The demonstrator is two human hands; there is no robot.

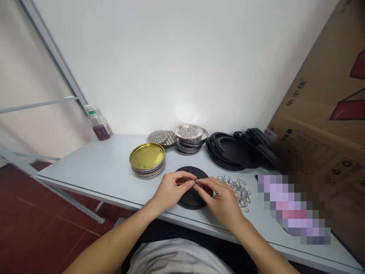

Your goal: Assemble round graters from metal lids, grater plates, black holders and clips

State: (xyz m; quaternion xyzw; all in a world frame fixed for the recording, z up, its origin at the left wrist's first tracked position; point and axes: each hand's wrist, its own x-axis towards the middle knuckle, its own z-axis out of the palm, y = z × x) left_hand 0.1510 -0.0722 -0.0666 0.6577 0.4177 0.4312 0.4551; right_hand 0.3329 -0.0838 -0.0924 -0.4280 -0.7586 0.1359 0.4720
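Over a black round plastic disc (190,201) near the table's front edge, both hands meet with fingertips pinched. Between them is a small metal ring (197,183), mostly covered by the fingers. My left hand (173,187) pinches it from the left, and my right hand (222,196) grips its right side. Just right of the disc lies a loose heap of several metal rings (242,192). To the left stands a stack of round metal lids, topped by a gold one (146,156).
Perforated metal grater discs (188,132) are piled at the back by the wall. Black plastic parts (234,150) are stacked right of them. A large cardboard box (316,133) rises along the right side. A bottle with dark liquid (101,131) stands at the left rear of the table (94,171).
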